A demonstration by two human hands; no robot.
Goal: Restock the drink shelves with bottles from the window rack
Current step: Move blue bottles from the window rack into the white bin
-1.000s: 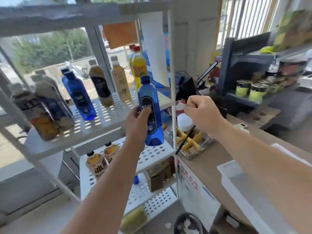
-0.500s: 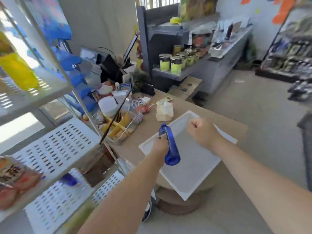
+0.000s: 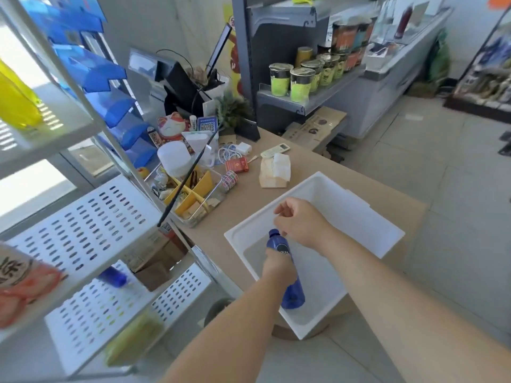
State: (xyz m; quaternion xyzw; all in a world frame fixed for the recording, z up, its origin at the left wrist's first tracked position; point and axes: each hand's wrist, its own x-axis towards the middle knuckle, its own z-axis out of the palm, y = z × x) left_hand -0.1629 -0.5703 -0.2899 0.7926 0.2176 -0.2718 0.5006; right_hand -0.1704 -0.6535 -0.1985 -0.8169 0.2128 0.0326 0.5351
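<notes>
A blue water bottle (image 3: pixel 292 294) stands tilted inside a white plastic bin (image 3: pixel 359 214) on the counter, its base at the bin's floor. My left hand (image 3: pixel 278 268) grips the bottle around its middle. Just above the bottle's cap hovers my right hand (image 3: pixel 300 222), fingers curled and holding nothing. The white perforated window rack (image 3: pixel 83 225) fills the left side, with a yellow bottle (image 3: pixel 16 103) on an upper shelf, an orange-labelled bottle (image 3: pixel 19 277) lower left and another blue bottle (image 3: pixel 112 276) on a lower shelf.
The tan counter (image 3: pixel 318 158) carries a wire basket (image 3: pixel 193 194) of small items, a tissue pack (image 3: pixel 275 170), a lucky-cat figure (image 3: pixel 172 127) and a till screen. Grey shelving (image 3: pixel 287 105) with cups stands behind. Tiled floor (image 3: pixel 456 189) lies to the right.
I turned away from the window rack to the counter. My left hand carried the blue bottle over and lowered it into the white bin. My right hand followed above it.
</notes>
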